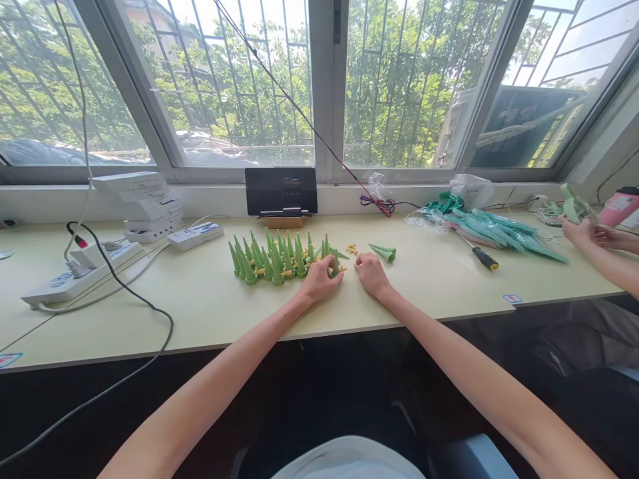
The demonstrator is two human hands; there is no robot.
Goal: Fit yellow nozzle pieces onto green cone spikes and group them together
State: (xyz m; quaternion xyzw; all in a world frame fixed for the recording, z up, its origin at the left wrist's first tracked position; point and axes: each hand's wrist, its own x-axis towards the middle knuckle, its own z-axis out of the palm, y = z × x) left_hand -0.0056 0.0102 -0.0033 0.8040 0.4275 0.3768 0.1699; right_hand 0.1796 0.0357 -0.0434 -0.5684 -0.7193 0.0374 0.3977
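Observation:
My left hand (321, 279) is closed round a green cone (335, 266) that stands upright at the right end of a group. Many similar green cones (277, 266) stand in rows beside it, with small yellow pieces low among them. My right hand (372, 274) rests on the table just to the right, its fingers curled together. Whatever is in those fingers, if anything, is too small to make out. A few loose yellow pieces (352, 249) lie just beyond my hands. More green cones (383, 253) lie on their sides behind my right hand.
A dark tablet (281, 191) stands at the back. White boxes (150, 206), a power strip (82, 273) and a black cable (134, 299) are on the left. A screwdriver (484, 258) and bagged green strips (509, 233) lie right. Another person's hands (582, 229) hold something green at far right.

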